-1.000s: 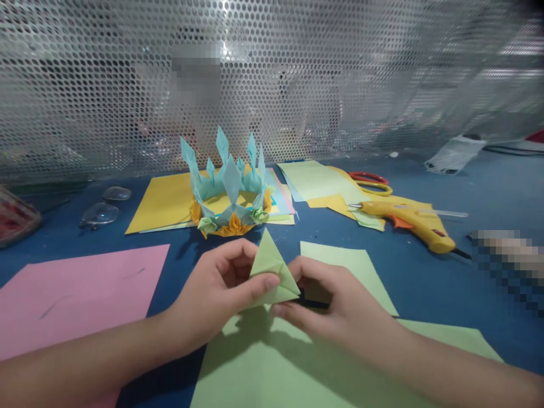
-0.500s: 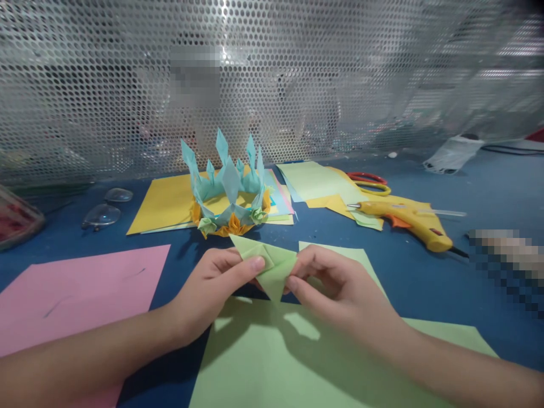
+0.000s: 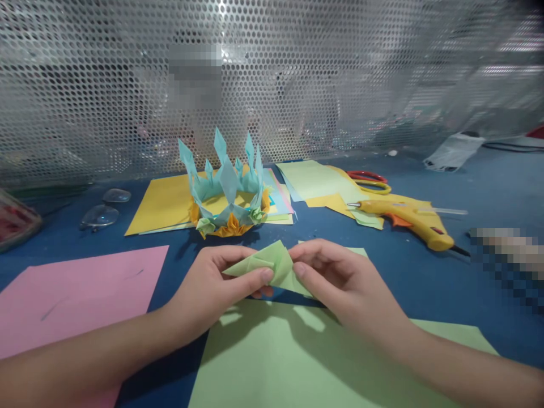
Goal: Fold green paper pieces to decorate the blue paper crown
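Both hands meet above the near middle of the blue desk (image 3: 425, 272), the left hand (image 3: 212, 289) and right hand (image 3: 340, 277) each pinching the small folded light-green paper piece (image 3: 272, 263) between thumb and fingertips. It is held just above a large light-green paper sheet (image 3: 297, 362) at the near edge. Behind it stands a teal and orange folded-paper crown (image 3: 227, 190), with a yellow glue gun (image 3: 408, 218) toward the right edge.
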Tool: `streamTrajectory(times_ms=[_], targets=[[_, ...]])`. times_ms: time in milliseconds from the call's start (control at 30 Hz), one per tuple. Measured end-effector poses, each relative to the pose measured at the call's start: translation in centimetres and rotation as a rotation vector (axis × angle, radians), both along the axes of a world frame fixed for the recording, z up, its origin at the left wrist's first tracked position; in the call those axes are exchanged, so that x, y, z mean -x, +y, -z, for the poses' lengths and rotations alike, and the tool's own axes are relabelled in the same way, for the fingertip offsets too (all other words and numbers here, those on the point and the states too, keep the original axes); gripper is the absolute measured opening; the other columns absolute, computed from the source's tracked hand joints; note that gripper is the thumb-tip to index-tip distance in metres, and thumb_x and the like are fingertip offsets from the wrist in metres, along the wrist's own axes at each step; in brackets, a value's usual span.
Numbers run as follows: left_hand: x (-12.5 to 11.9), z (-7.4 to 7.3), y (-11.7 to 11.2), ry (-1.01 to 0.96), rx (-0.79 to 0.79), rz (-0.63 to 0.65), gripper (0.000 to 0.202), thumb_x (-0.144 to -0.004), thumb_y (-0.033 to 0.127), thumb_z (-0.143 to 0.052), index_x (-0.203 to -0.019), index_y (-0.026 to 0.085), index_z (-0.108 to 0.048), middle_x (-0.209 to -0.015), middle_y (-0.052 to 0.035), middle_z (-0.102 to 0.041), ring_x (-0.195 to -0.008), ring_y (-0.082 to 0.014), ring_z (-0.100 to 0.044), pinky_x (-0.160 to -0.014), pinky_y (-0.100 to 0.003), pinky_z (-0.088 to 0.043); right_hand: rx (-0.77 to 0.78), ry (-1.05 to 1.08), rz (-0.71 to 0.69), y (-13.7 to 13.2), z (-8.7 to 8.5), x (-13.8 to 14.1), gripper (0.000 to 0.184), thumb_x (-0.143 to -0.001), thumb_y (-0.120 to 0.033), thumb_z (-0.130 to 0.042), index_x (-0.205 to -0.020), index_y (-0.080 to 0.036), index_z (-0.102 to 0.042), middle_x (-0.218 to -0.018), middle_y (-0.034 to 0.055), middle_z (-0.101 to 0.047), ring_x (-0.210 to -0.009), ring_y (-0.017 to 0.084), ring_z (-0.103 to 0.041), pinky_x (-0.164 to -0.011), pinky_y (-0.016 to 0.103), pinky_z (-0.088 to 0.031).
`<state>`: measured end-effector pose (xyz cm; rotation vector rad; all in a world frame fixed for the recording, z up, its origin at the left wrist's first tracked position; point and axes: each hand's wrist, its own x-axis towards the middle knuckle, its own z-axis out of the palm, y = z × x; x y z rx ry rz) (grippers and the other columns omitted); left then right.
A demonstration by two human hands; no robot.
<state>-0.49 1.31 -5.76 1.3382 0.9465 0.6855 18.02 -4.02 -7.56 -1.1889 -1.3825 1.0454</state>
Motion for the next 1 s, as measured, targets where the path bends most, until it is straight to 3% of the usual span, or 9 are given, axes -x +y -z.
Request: streamTrajectory(times_ms=[267, 867, 1000], targets=[[0.09, 0.44, 0.36, -0.014, 0.044, 0.051, 0.008, -0.073, 0.018, -0.076, -0.066, 0.019, -0.074, -0.056, 0.0056, -0.073, -0.052, -0.0058, -0.063, -0.051, -0.011, -0.048, -0.024, -0.015, 0.045, 0.25, -0.02, -0.06, 0.014, -0.084, -0.018, -0.060, -0.096, -0.024, -0.063, -0.071, -0.0033, -0.060, -0.066, 0.013, -0.059, -0.062, 0.023, -0.050], [0.25, 0.44, 0.51, 0.050, 0.070, 0.158, 0.008, -0.077, 0.024, -0.069, -0.073, 0.017, -0.068, -0.060, 0.0021, -0.073, -0.055, -0.0110, -0.066, -0.054, -0.019, -0.053, -0.166, -0.140, 0.014, -0.13, -0.05, -0.26, 0.018, -0.088, -0.012, -0.053, -0.093, -0.026, -0.064, -0.080, -0.0024, -0.064, -0.070, 0.012, -0.059, -0.063, 0.021, -0.049], [-0.06, 0.42, 0.47, 0.114, 0.013, 0.164, 0.005, -0.072, 0.014, -0.065, -0.072, 0.016, -0.069, -0.058, 0.0046, -0.067, -0.056, -0.0091, -0.062, -0.057, -0.017, -0.050, -0.200, -0.192, -0.017, -0.28, -0.01, -0.25, 0.020, -0.086, -0.011, -0.053, -0.093, -0.024, -0.066, -0.079, -0.0012, -0.066, -0.071, 0.014, -0.060, -0.064, 0.023, -0.049]])
